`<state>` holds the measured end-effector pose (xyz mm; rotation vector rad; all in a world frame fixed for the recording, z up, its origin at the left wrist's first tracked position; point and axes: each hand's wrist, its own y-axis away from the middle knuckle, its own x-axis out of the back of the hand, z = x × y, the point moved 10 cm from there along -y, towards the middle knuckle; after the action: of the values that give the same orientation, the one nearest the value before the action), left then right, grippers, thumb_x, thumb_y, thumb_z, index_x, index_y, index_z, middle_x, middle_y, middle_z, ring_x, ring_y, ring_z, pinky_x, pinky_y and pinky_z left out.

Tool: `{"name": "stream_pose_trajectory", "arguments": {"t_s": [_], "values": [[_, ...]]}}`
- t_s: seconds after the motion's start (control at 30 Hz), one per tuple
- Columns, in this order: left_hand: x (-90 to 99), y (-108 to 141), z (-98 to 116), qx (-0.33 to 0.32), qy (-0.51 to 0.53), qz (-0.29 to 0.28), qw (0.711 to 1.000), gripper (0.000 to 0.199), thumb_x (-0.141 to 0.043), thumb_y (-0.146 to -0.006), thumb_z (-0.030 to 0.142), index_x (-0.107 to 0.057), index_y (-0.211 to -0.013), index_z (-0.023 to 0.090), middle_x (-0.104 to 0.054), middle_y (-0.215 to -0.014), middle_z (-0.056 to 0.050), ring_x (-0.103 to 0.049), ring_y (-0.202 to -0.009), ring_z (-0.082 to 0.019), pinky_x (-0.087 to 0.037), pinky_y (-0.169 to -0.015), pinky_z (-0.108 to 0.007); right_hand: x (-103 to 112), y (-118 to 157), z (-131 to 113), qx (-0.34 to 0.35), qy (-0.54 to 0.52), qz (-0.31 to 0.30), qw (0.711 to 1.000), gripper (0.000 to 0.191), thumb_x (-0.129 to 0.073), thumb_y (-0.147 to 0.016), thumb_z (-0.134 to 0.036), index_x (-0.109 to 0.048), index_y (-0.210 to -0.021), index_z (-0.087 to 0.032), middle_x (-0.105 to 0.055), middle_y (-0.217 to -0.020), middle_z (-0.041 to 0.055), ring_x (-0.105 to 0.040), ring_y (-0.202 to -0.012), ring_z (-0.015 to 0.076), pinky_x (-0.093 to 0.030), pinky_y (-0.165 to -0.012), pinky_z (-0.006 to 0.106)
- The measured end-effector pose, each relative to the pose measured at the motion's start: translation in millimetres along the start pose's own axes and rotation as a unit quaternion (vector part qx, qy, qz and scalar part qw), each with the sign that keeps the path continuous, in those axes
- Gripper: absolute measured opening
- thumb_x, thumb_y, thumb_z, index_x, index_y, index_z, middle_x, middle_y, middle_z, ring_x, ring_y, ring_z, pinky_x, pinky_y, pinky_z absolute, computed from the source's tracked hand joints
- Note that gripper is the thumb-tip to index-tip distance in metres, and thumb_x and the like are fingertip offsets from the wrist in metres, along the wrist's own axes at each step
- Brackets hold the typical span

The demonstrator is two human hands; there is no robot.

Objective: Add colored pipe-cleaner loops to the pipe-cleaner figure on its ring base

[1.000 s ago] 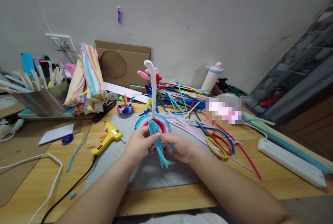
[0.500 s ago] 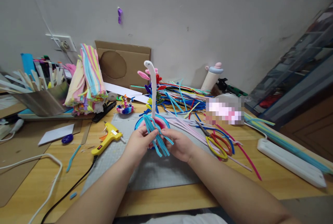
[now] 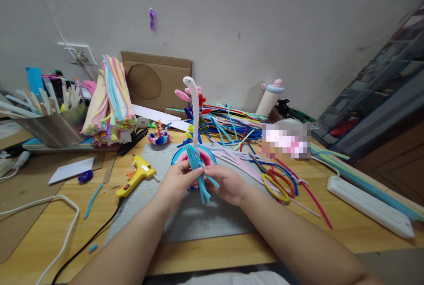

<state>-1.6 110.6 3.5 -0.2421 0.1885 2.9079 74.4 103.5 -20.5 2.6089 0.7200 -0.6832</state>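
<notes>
Over the grey mat [image 3: 212, 225], the left hand [image 3: 179, 180] pinches a bundle of blue strips [image 3: 202, 190]; whether the right hand [image 3: 228, 184], just beside it, grips any, I cannot tell. Both partly hide a ringed round piece [image 3: 209, 158]; farther back, pixelation masks a pinkish object [image 3: 286, 141].

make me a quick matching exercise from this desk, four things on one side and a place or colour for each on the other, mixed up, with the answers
Column one
1. light blue bundle
2. glue gun
3. scissors
4. bottle

Column two
A. yellow- and orange-handled
B. pink-topped, near the wall
C. in the grip of the left hand
D. yellow-bodied, left of the hands

Right pairs
1-C, 2-D, 3-A, 4-B
</notes>
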Motion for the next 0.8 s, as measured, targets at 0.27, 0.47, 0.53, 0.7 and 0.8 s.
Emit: {"name": "stream_pose_trajectory", "arguments": {"t_s": [0.27, 0.47, 0.53, 0.7, 0.8], "values": [[7.6, -1, -3, 0.013, 0.033, 0.03, 0.999, 0.022, -0.071, -0.066, 0.032, -0.064, -0.073, 0.013, -0.06, -0.057, 0.0, -0.047, -0.045, -0.007, -0.038, -0.046, -0.02, -16, 3, -14, 0.042, 0.029, -0.048, 0.998, 0.021, -0.069, -0.067, -0.027, -0.065, -0.082, -0.012, -0.066, -0.076, 0.0043, -0.06, -0.073, 0.0159, -0.042, -0.071, 0.028], [9.3, 0, 0, 0.003, 0.052, 0.033, 0.998, 0.023, -0.07, -0.068, 0.032, -0.063, -0.077, 0.013, -0.06, -0.056, 0.0, -0.048, -0.044, -0.008, -0.036, -0.044, -0.02, -13, 4, -18, 0.068, 0.037, -0.035, 0.996, 0.016, -0.072, -0.066, -0.025, -0.063, -0.073, -0.014, -0.064, -0.07, 0.0001, -0.058, -0.063, 0.0117, -0.041, -0.066, 0.025], [8.1, 0, 0, 0.012, 0.062, 0.033, 0.997, 0.023, -0.071, -0.066, 0.032, -0.062, -0.074, 0.013, -0.059, -0.055, 0.0, -0.047, -0.043, -0.007, -0.035, -0.043, -0.019, -13, 4, -20, 0.085, 0.036, -0.039, 0.995, 0.016, -0.073, -0.066, -0.025, -0.063, -0.074, -0.014, -0.064, -0.071, 0.0, -0.059, -0.066, 0.0123, -0.042, -0.068, 0.026], [3.9, 0, -1, 0.032, 0.093, 0.03, 0.995, 0.025, -0.074, -0.063, 0.031, -0.062, -0.073, 0.012, -0.06, -0.057, 0.0, -0.049, -0.043, -0.007, -0.036, -0.043, -0.019, -17, 4, -18, 0.093, 0.04, -0.059, 0.993, 0.022, -0.072, -0.069, -0.03, -0.062, -0.081, -0.015, -0.065, -0.08, 0.0029, -0.061, -0.076, 0.0162, -0.043, -0.078, 0.032], [0.1, 0, -2, 0.042, 0.11, 0.016, 0.993, 0.026, -0.074, -0.063, 0.031, -0.063, -0.077, 0.011, -0.062, -0.061, -0.001, -0.051, -0.045, -0.007, -0.037, -0.043, -0.018, -15, 4, -18, 0.104, 0.049, -0.057, 0.992, 0.022, -0.072, -0.069, -0.03, -0.061, -0.081, -0.015, -0.065, -0.083, 0.004, -0.062, -0.078, 0.0172, -0.043, -0.079, 0.034]]}}
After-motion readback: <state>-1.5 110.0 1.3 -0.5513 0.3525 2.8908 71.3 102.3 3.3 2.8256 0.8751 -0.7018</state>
